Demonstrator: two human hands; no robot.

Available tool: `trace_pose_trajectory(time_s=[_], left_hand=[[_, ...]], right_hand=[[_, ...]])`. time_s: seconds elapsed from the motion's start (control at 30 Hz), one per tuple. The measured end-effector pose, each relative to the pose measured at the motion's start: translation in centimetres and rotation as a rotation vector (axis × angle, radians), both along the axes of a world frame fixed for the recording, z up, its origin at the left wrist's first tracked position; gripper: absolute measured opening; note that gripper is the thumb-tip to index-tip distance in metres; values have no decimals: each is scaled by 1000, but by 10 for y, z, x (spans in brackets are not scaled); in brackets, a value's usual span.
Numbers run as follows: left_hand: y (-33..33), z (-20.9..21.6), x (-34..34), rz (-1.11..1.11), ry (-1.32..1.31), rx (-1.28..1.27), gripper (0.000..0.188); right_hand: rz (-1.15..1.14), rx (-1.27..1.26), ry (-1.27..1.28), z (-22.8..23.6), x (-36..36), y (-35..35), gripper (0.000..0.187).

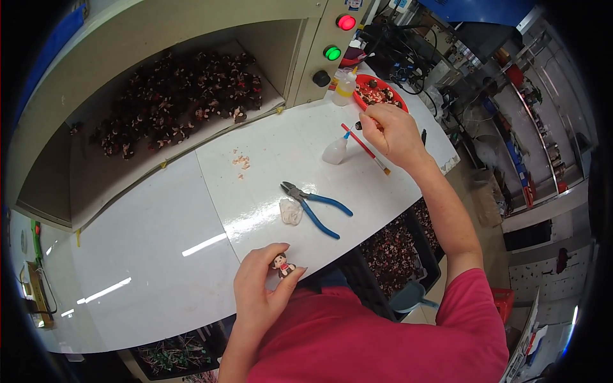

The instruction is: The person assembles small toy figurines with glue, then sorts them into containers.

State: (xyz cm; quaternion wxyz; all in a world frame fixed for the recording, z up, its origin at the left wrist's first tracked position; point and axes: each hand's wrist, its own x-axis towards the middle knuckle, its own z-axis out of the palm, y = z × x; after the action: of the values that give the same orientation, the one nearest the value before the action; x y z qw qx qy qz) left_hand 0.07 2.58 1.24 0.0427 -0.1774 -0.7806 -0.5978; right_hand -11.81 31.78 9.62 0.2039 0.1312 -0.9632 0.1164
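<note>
Nearest, a crate (377,291) below the table holds small dark, red and pale pieces, with a scoop (407,296) at its near end. Above the table's near edge, the left hand (258,285) grips a figure (281,263) between thumb and fingers. Farther in lie pliers (308,202) beside a white lump (290,212). Then come a squat bottle (334,152) and a brush (367,150). The right hand (394,133), fingers curled closed, pinches a dark piece (359,126) near a red bowl (404,102) of pale and dark bits. Beside the bowl, a clear bottle (345,89) shows yellow inside. Farthest left, a cabinet (306,76) contains a dark-and-pale heap (182,99).
</note>
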Motion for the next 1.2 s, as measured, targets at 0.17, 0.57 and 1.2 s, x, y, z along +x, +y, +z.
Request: trace_pose_trajectory(time_s=[0.17,0.57,1.2], left_hand=[[-1,-1,0,0,7,-4,37],[-1,-1,0,-15,-20,-15,37],[0,-1,0,-2,-12,7,37]], right_hand=[[1,-21,1,1,0,-1,22],[-19,-5,-28,2,0,-2,23],[12,-17,43,-1,-2,-2,24]])
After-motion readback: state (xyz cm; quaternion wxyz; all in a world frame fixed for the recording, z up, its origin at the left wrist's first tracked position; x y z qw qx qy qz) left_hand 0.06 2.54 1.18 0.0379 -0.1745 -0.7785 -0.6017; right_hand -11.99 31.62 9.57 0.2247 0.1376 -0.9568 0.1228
